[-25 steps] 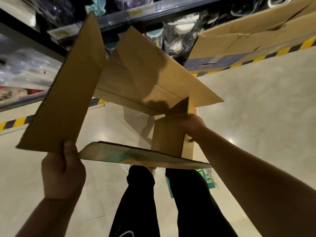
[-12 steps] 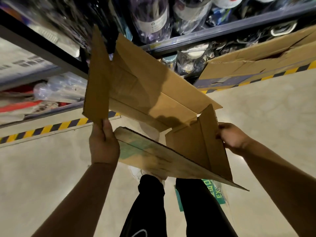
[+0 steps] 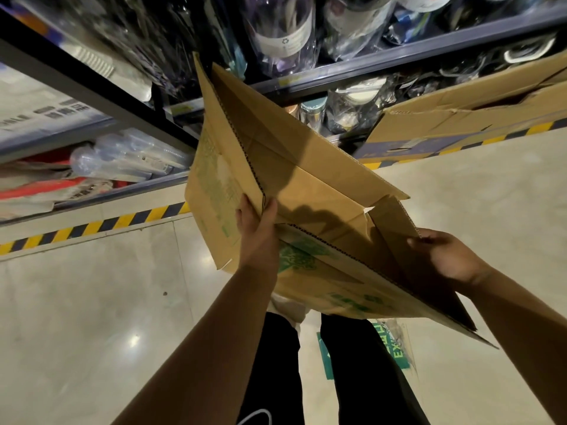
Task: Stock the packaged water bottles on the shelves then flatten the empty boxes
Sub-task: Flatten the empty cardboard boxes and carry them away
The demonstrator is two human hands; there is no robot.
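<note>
— Below the box (image 3: 306,179), nearest the camera, are the person's dark trouser legs and pale floor. Which step is this, do you think?

— Flattening, I'd judge. The box is empty and held in the air, with its flaps loose and its walls skewed, but it isn't flat yet.

— And the hands?

— The left hand (image 3: 257,228) reaches up on an outstretched arm to the box's left corner. It pinches that edge, thumb inside and fingers on the printed outer face. The right hand (image 3: 445,259) is at the box's right side, fingers curled over the edge of the end flap. I can't make out its thumb.

— So what next?

— Probably pushing opposite corners toward each other until the walls lie together, while keeping the loose flaps from catching.

— Beyond the box?

— Just behind its right side, another box (image 3: 460,118) lies on the floor by the striped tape (image 3: 92,228). Farther behind, the shelves (image 3: 399,61) carry the bottles (image 3: 285,32) in clear wrap. Stocking looks mostly done, though I can't tell whether more remains.
</note>
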